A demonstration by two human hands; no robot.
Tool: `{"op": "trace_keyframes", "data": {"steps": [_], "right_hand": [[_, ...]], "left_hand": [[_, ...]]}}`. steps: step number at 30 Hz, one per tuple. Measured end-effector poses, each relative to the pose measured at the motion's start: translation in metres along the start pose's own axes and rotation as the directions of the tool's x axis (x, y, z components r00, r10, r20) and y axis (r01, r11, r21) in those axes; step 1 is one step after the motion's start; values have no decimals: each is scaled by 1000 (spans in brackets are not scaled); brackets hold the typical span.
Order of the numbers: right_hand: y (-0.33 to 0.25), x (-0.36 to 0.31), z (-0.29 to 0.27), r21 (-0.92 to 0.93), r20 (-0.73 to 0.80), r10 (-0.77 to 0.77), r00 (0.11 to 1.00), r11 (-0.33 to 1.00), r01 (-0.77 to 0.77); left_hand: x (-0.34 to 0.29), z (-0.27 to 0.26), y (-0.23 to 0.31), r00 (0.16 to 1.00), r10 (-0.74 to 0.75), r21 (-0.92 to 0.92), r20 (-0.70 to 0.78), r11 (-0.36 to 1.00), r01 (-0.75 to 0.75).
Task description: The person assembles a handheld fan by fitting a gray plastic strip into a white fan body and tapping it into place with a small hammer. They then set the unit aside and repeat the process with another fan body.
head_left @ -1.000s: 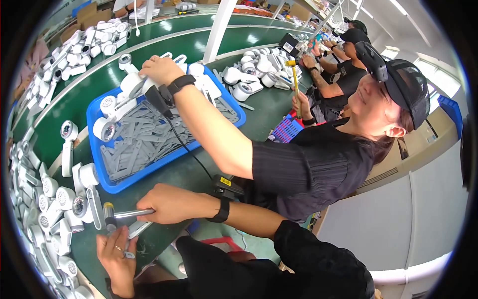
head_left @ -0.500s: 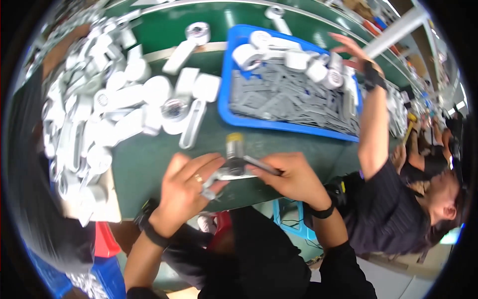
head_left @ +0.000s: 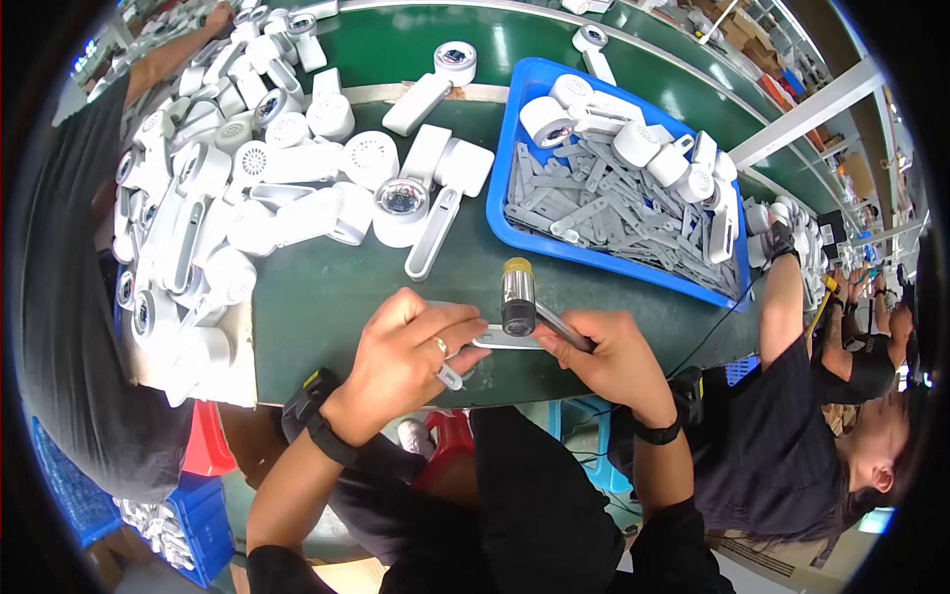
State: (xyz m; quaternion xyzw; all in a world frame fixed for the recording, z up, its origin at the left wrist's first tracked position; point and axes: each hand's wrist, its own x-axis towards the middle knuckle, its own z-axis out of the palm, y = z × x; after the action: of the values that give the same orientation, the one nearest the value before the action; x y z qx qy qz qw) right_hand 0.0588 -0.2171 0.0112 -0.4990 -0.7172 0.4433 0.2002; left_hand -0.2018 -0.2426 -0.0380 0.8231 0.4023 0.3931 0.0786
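Observation:
My left hand is closed on a slim white handle-shaped part that lies level over the near edge of the green table. A small light-grey strip sticks out from under its fingers. My right hand grips the shaft of a small mallet, whose head has a yellow face on one end and a black one on the other. The black face hangs just above the white part; whether they touch I cannot tell. Fingers of both hands come close to the part's two ends.
On the left, white round-headed housings with handles lie heaped. A blue tray with grey strips and several white housings stands ahead right. People work on both sides; a co-worker's arm is at the right. A green conveyor runs behind.
My view has shifted, so the scene sits farther right. The co-worker's hand has left the blue tray's far edge for the white parts at the right. My hands keep their holds.

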Motion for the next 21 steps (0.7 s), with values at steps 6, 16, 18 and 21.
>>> {"op": "trace_keyframes", "data": {"steps": [6,16,18,21], "right_hand": [[-10,9,-11,-160,84,70,994,986,-56],[-11,-5,-6,-92,-22,236,972,967,-237],[3,-9,-6,158,54,354,934,920,-358],[19,-13,3,527,179,445,877,710,-468]], "left_hand": [[15,-7,4,957,232,212,172,940,-266],[14,-4,2,960,228,239,160,935,-262],[14,0,2,964,228,239,134,937,-255],[14,1,6,962,250,238,106,934,-268]]}}
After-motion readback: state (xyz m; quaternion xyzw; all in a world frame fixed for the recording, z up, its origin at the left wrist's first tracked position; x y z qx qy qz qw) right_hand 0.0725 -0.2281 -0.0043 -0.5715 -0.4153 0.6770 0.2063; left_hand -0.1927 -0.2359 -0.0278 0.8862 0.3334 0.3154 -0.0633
